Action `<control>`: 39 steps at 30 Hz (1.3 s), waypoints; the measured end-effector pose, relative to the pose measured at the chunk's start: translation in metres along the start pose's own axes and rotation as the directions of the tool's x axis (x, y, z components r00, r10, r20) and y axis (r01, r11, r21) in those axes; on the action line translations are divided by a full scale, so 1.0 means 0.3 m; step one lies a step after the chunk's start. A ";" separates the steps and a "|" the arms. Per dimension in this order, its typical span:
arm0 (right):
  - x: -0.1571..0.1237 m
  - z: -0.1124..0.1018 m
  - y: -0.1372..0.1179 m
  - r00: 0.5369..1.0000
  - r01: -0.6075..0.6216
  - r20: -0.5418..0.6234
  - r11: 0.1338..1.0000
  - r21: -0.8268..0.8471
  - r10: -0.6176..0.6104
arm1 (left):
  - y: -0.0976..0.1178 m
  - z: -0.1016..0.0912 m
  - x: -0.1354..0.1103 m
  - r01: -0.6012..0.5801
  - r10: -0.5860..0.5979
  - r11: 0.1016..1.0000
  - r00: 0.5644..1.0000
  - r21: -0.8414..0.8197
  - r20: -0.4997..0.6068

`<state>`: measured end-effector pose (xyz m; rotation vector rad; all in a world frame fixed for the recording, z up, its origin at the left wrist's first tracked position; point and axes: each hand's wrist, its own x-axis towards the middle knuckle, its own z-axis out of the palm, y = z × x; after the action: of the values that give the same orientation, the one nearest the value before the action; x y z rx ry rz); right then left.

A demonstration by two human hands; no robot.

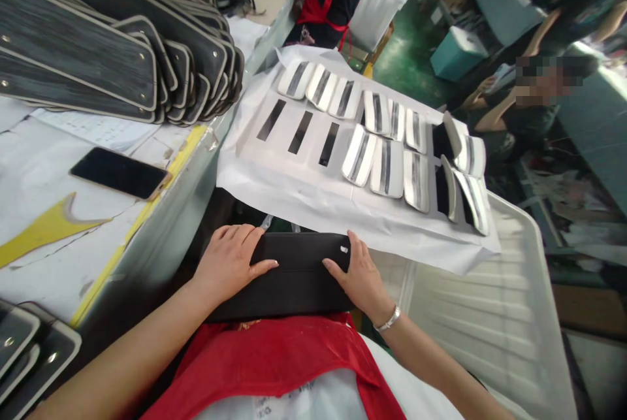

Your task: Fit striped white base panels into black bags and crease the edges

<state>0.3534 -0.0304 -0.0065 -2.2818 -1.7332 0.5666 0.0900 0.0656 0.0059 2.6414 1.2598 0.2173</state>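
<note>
Marks on the white shirt (289,402) and paper sheet (91,127) — none legible

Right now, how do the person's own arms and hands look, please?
The left hand and right hand wear no gloves. Both forearms show no sleeves. A silvery bracelet circles the right wrist; no bracelet shows on the left.

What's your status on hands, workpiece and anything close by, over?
Left hand and right hand on black panel, thumbs on top. Panel lies just ahead of red apron. White sheet bearing curved pieces close beyond.
</note>
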 end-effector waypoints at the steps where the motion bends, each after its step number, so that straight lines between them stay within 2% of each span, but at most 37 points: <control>1: 0.011 -0.004 0.004 1.000 -0.008 0.017 1.000 0.008 0.008 | -0.001 0.000 0.003 0.014 -0.014 1.000 1.000 -0.006 0.003; 6: 0.065 -0.043 0.020 0.996 0.020 0.090 1.000 0.022 -0.022 | 0.002 0.002 0.015 0.047 -0.047 0.999 0.999 0.003 0.001; 9: 0.094 -0.069 0.000 0.978 0.188 0.096 0.982 -0.032 -0.184 | 0.002 0.002 0.024 0.056 -0.056 0.998 0.998 0.006 0.010; 10: 0.103 -0.073 -0.014 0.955 0.287 0.100 0.956 -0.061 -0.280 | 0.000 0.000 0.029 0.057 -0.057 0.998 0.998 -0.002 0.022; 13: 0.133 -0.071 -0.072 0.837 0.541 0.161 0.835 -0.102 -0.523 | -0.011 -0.007 0.047 0.036 -0.032 0.998 0.996 -0.050 0.088; 14: 0.143 -0.067 -0.092 0.809 0.579 0.194 0.810 -0.093 -0.555 | -0.016 -0.011 0.053 0.020 -0.012 0.997 0.993 -0.072 0.114; 16: 0.166 -0.058 -0.124 0.784 0.598 0.260 0.798 -0.072 -0.564 | -0.026 -0.015 0.064 -0.007 0.025 0.993 0.987 -0.119 0.158; 22: 0.232 -0.046 -0.156 0.773 0.564 0.370 0.825 -0.029 -0.516 | -0.034 -0.004 0.081 0.030 -0.001 0.984 0.987 -0.176 0.162; 26: 0.265 -0.029 -0.174 0.791 0.554 0.358 0.830 -0.072 -0.497 | -0.038 0.006 0.093 0.023 -0.007 0.991 0.993 -0.132 0.122; 29: 0.260 -0.025 -0.192 0.820 0.529 0.330 0.840 -0.125 -0.467 | -0.029 -0.004 0.096 0.000 0.007 0.999 0.993 -0.054 0.122; 31: 0.222 -0.028 -0.200 0.860 0.489 0.261 0.855 -0.171 -0.439 | -0.001 -0.015 0.079 -0.001 -0.002 0.999 0.997 0.042 0.083; 33: 0.152 -0.026 -0.202 0.880 0.474 0.144 0.859 -0.192 -0.454 | 0.045 -0.018 0.039 0.004 -0.002 0.993 1.000 0.119 -0.014; 35: 0.065 -0.007 -0.202 0.856 0.513 0.043 0.840 -0.174 -0.514 | 0.096 -0.006 -0.015 -0.048 0.059 0.991 0.995 0.127 -0.084; 37: -0.010 0.024 -0.202 0.831 0.550 0.001 0.823 -0.141 -0.556 | 0.138 0.017 -0.065 -0.142 0.150 0.985 0.986 0.099 -0.080; 39: -0.054 0.051 -0.202 0.838 0.540 -0.021 0.833 -0.120 -0.546 | 0.164 0.041 -0.094 -0.181 0.187 0.980 0.980 0.086 -0.068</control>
<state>0.2901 -0.0297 0.0066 -1.7025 -2.2970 0.2899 0.1119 0.0120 0.0051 2.8445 1.0650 0.3045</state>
